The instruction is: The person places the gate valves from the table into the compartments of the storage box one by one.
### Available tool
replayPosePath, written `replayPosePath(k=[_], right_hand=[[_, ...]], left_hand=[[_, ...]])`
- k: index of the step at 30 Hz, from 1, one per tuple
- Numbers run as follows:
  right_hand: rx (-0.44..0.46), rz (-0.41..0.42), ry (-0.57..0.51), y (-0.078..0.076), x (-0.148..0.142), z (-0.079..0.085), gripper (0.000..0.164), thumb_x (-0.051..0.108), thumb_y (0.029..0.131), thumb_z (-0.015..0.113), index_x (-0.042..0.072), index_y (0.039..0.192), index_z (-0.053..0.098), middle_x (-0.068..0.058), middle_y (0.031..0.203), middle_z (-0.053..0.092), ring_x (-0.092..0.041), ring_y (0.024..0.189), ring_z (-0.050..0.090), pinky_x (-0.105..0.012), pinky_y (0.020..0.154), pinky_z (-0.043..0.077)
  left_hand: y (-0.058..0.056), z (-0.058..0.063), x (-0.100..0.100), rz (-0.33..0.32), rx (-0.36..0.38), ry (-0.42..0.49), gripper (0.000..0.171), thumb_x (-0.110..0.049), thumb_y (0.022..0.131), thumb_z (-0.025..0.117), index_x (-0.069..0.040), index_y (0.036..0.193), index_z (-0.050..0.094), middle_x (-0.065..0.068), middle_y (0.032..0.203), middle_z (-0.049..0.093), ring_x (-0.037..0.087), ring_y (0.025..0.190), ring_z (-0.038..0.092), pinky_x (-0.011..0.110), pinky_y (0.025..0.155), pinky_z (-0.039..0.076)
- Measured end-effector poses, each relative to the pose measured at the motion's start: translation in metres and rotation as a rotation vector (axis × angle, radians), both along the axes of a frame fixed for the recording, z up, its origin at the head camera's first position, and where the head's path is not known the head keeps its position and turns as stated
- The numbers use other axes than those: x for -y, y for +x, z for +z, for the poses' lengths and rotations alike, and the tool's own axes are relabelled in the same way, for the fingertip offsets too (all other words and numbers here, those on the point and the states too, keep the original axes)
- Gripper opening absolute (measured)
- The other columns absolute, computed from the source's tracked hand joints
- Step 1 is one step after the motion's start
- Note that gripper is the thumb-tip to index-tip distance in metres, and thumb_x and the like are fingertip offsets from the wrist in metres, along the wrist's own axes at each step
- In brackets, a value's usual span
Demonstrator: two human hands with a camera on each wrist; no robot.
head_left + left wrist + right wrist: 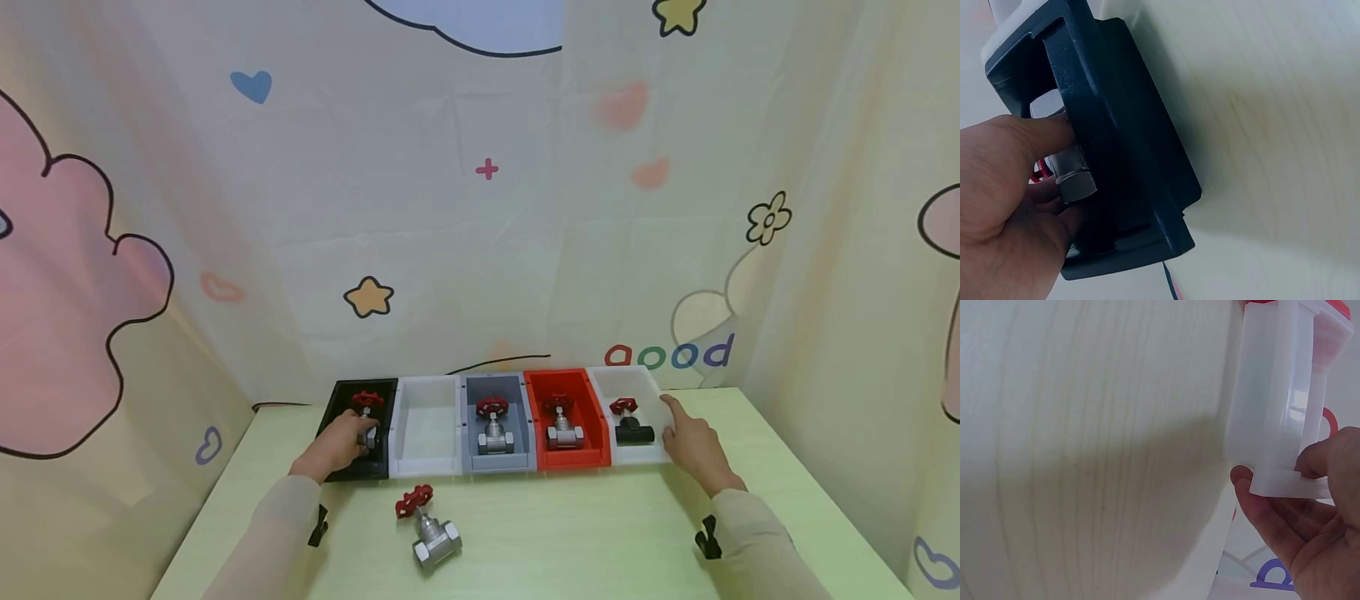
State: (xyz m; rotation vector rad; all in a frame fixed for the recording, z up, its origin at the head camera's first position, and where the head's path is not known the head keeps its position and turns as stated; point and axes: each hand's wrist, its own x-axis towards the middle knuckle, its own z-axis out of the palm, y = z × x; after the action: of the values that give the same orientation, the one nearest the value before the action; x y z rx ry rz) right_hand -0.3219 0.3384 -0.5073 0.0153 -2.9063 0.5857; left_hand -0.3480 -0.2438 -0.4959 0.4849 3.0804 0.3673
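In the head view my left hand [339, 446] reaches into the black bin [341, 477] at the left end of a row. It grips the metal body of a gate valve [370, 435] with a red handwheel. The left wrist view shows thumb and fingers around the steel valve body [1077, 185], with the handwheel mostly hidden. At the row's other end, my right hand [693, 450] pinches the side wall of the white bin [1272, 425], thumb inside and fingers outside. That bin contains a black-bodied valve [634, 431] with a red handwheel.
Between the end bins stand a white bin [427, 425] with nothing seen inside, a grey bin [498, 464] and a red bin [573, 458]. Steel valves lie in the grey and red ones. Another steel valve [437, 542] lies on the table [570, 533] in front. A printed curtain hangs behind.
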Motion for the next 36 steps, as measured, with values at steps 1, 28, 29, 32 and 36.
replayPosePath(k=[1,28,29,32,36], right_hand=[[-0.006,0.003,0.002,-0.0006,-0.0004,-0.0004,0.055,0.010,0.096,0.049,0.006,0.147,0.031,-0.035,0.085,0.063,-0.027,0.057,0.052,-0.033,0.049,0.038],[-0.011,-0.004,-0.004,0.0015,0.0010,0.0022,0.055,0.009,0.095,0.051,0.006,0.146,0.031,-0.037,0.090,0.063,-0.028,0.059,0.053,-0.034,0.050,0.039],[-0.009,-0.006,-0.005,0.0015,0.0010,0.0019,0.055,0.010,0.095,0.052,0.007,0.146,0.031,-0.037,0.092,0.064,-0.028,0.059,0.053,-0.034,0.050,0.039],[-0.006,-0.007,-0.003,0.0015,0.0009,0.0017,0.055,0.010,0.095,0.052,0.007,0.147,0.031,-0.038,0.094,0.063,-0.028,0.060,0.053,-0.033,0.050,0.039],[-0.006,-0.004,-0.002,0.0017,0.0003,0.0017,0.055,0.010,0.095,0.051,0.006,0.147,0.031,-0.038,0.094,0.063,-0.028,0.060,0.053,-0.033,0.050,0.039]], left_hand=[[-0.0003,0.0000,-0.0002,0.002,0.001,-0.006,0.046,-0.003,0.085,0.073,-0.005,0.130,0.063,0.020,0.116,0.060,0.029,0.104,0.059,0.048,0.094,0.051],[-0.0057,-0.0061,-0.0032,0.042,0.010,-0.001,0.044,0.011,0.081,0.061,-0.006,0.120,0.070,0.018,0.112,0.066,0.026,0.100,0.059,0.041,0.087,0.052],[-0.0057,-0.0067,-0.0031,0.042,0.007,-0.002,0.043,0.012,0.081,0.061,-0.006,0.120,0.071,0.017,0.112,0.066,0.027,0.101,0.060,0.042,0.086,0.053],[-0.0053,-0.0079,-0.0031,0.047,0.004,-0.006,0.043,0.011,0.081,0.062,-0.007,0.119,0.071,0.017,0.113,0.067,0.029,0.105,0.061,0.043,0.087,0.053],[-0.0038,-0.0065,-0.0043,0.044,0.001,-0.015,0.042,0.011,0.081,0.062,-0.007,0.118,0.071,0.017,0.114,0.068,0.033,0.110,0.061,0.045,0.089,0.053]])
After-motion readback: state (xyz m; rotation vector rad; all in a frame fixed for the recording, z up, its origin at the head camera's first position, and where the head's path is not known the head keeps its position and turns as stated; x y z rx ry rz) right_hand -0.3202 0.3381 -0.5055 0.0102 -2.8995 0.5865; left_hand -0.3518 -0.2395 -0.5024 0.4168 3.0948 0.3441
